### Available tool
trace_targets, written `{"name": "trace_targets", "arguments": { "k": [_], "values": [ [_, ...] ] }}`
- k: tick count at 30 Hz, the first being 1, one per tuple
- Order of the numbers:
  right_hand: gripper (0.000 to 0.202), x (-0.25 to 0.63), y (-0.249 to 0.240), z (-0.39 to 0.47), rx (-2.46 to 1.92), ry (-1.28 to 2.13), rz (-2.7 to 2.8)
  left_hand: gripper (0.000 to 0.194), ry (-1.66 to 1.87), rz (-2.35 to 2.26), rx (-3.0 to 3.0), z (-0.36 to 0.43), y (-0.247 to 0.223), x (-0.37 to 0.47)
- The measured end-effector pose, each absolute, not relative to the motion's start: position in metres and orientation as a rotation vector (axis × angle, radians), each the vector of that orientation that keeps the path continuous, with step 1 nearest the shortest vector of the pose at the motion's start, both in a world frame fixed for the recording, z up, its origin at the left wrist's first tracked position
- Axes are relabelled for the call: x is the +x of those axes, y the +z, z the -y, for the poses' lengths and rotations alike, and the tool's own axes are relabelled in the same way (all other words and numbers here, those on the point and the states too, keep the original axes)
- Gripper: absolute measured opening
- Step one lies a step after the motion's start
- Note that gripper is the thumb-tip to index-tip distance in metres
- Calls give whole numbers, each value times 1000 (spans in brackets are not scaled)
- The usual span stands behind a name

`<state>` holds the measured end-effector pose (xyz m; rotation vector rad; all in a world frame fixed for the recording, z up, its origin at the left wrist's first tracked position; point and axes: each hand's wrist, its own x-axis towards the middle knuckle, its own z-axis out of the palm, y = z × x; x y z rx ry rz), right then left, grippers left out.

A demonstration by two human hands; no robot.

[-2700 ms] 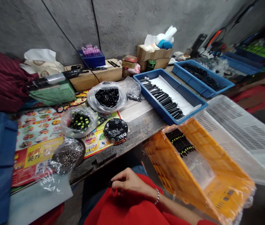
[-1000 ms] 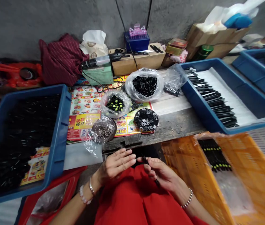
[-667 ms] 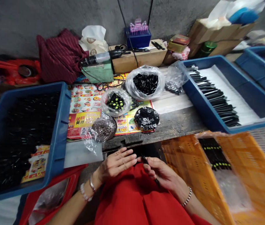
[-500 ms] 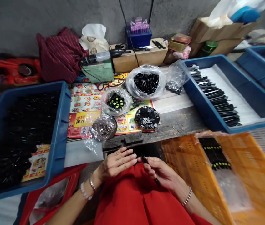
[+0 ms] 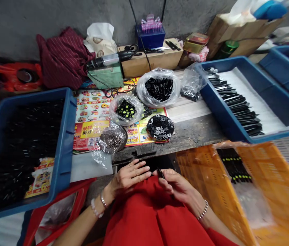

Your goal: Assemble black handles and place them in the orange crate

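Observation:
My right hand [image 5: 178, 186] is closed around a slim black piece [image 5: 160, 173], gripped between thumb and fingers above the red garment on my lap. Most of the piece is hidden by the fingers, so its kind is unclear. My left hand [image 5: 131, 176] lies palm down with fingers stretched out, its fingertips near the right thumb, and nothing shows in it. Ahead of the hands are a dish of small metal parts [image 5: 113, 140] in clear plastic and a round pile of black discs [image 5: 160, 127]. Behind them stand a bag of black pieces with yellow-green dots [image 5: 126, 111] and a bag of glossy black pieces [image 5: 159, 89].
A blue tray [image 5: 69, 136] heaped with black parts stands at left. At right, another blue tray [image 5: 223, 112] holds a row of long black pieces. Below it sits an orange crate [image 5: 200, 177]. A power screwdriver [image 5: 108, 60] rests on a green box [image 5: 108, 78].
The view has shifted slightly. Both hands hold nearly the same pose; the right hand keeps the black piece, which has tilted a little, and the left hand stays flat.

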<state>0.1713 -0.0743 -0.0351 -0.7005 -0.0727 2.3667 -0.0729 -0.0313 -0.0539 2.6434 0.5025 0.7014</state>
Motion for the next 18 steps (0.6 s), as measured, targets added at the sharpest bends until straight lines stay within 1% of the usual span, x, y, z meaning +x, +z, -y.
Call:
{"name": "trace_targets", "arguments": {
  "k": [4,11,18],
  "values": [
    [35,172,-37,72,-766,2321,26,42,780,-538,2629,30,-53,-71],
    [35,171,-39,71,-813,2296,28,45,806,-545,2637,30,-52,-70],
    [32,170,-40,70,-843,2285,107,40,794,-520,2668,31,-52,-69]
  ]
}}
